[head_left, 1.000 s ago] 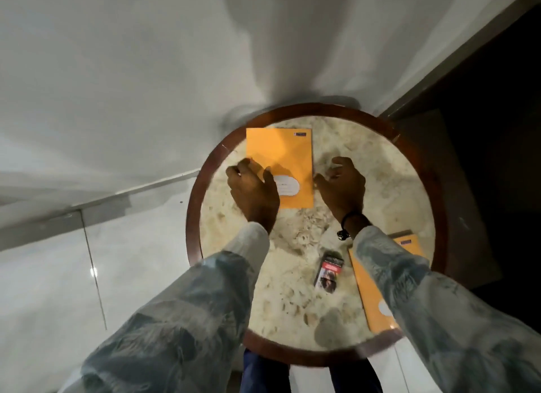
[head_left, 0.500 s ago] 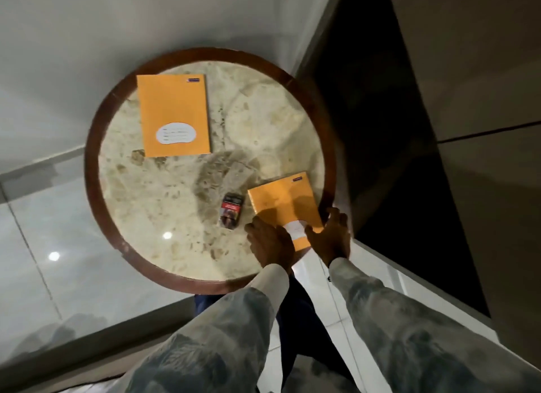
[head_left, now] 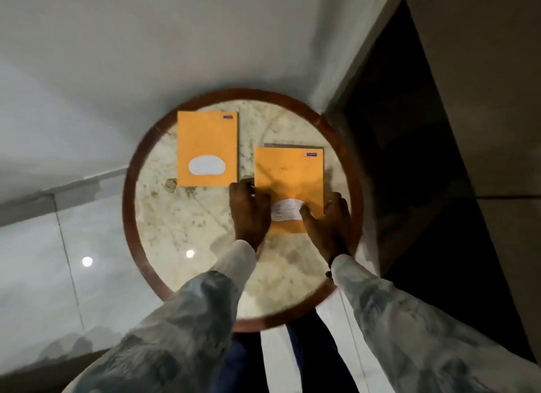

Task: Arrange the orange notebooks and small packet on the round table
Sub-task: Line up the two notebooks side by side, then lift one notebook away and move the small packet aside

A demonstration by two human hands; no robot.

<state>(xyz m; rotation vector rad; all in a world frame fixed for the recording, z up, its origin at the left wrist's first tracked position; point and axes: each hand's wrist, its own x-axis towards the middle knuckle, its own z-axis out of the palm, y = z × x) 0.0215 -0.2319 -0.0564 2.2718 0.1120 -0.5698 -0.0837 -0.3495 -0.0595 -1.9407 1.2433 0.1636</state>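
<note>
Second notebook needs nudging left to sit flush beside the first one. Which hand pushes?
Right, probably. The right hand sits at the right notebook's outer corner, so it can push toward the left notebook. The left hand lies in the gap between them and would block the slide.

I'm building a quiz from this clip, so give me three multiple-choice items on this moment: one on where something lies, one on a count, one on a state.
1. Where does the free notebook lie on the round table?
A. far left part
B. near right edge
C. under the hands

2. How many orange notebooks show?
A. one
B. two
C. three

3. What are the hands doing?
A. both resting on bare tabletop
B. both on the right notebook
C. hanging off the table

Key: 1 A, it sits far and left, untouched. 2 B, two orange covers show. 3 B, the left hand and right hand meet its near corners.
</note>
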